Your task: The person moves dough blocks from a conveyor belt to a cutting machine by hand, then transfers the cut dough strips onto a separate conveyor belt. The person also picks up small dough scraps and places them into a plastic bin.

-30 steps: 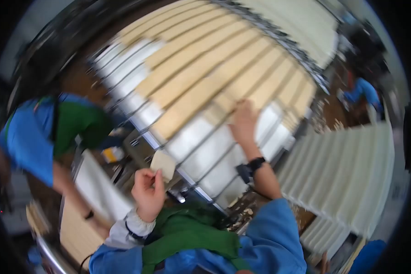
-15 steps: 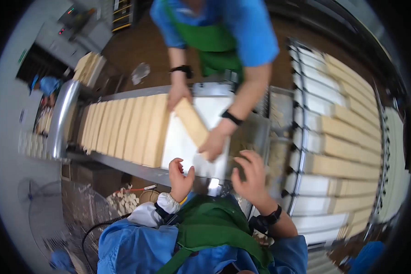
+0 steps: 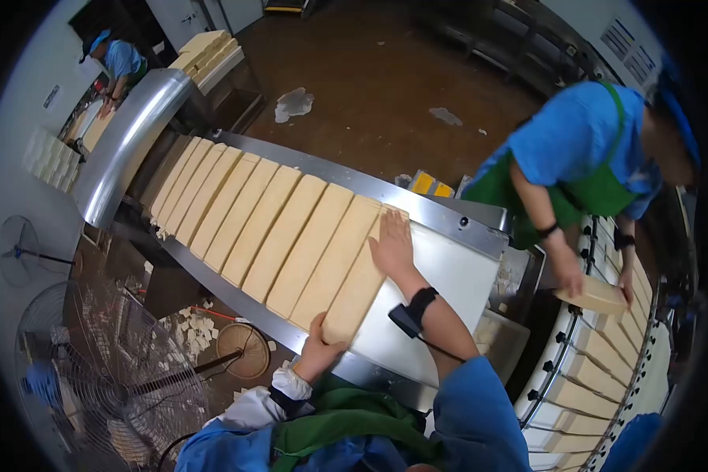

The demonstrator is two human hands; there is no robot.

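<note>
Head view: the left hand [image 3: 318, 355] has thumb and fingers apart around the near end of a long, pale-yellow, flat slab [image 3: 354, 303] on a white conveyor belt [image 3: 452, 287]; clamping is unclear. The right hand [image 3: 393, 245], fingers extended, touches its far end. Uneven pressure could skew or crack it against neighbouring slabs [image 3: 267, 224].
</note>
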